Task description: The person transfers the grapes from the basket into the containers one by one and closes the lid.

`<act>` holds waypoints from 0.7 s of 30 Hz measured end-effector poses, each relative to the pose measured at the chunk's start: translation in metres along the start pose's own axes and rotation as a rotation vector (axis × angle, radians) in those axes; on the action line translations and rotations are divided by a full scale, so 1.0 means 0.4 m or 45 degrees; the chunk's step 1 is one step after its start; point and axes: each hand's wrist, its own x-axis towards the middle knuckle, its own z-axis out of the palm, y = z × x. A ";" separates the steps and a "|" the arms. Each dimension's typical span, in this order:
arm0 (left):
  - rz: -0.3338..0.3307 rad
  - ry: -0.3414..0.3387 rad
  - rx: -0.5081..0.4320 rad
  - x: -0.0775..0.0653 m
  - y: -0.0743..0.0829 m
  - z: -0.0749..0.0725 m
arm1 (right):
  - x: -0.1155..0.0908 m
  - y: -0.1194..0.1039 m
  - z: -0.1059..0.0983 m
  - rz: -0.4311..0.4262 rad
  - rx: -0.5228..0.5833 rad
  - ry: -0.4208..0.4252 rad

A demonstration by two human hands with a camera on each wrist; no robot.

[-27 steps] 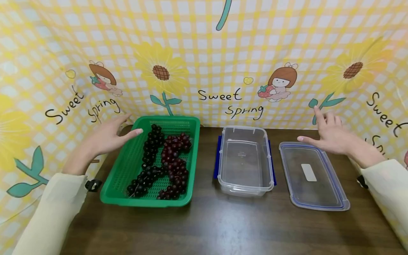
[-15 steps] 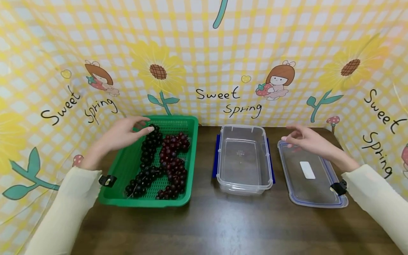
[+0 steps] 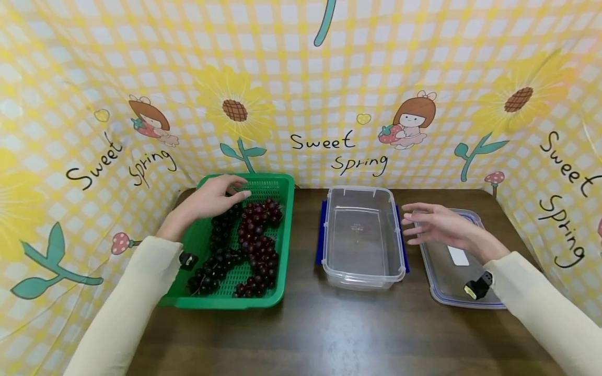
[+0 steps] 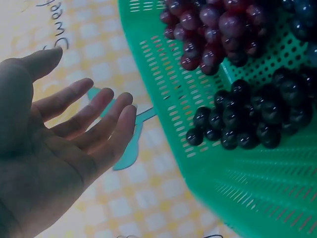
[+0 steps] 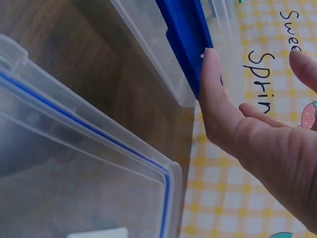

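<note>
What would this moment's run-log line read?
left hand: holding nothing, over green basket; right hand: holding nothing, near clear container; grapes: in basket; container: uncovered; lid: beside container, on table

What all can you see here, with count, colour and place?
Rectangular plastic basket: one, green, table's left
Round grapes: many, black (left) and dark red (right), in basket
Rectangular plastic container: one, clear, table's middle
Plastic side flaps: two, blue, along container
Rectangular plastic lid: one, clear, right of container
Rectangular label: one, white, on lid
Wood-look table: one, brown, beneath
Printed checked cloth: count unclear, yellow-and-white, behind table
Wrist devices: two, black, on wrists
Sleeves: two, cream, on forearms
Bare left grip: one, above basket
Bare right grip: one, near container
</note>
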 end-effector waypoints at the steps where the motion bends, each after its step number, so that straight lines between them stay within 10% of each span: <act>1: -0.001 0.006 0.007 0.007 -0.004 0.006 | 0.003 0.003 0.003 0.009 0.011 0.005; 21: 0.012 -0.098 0.216 0.089 -0.049 0.120 | 0.029 0.023 0.047 0.004 -0.081 0.082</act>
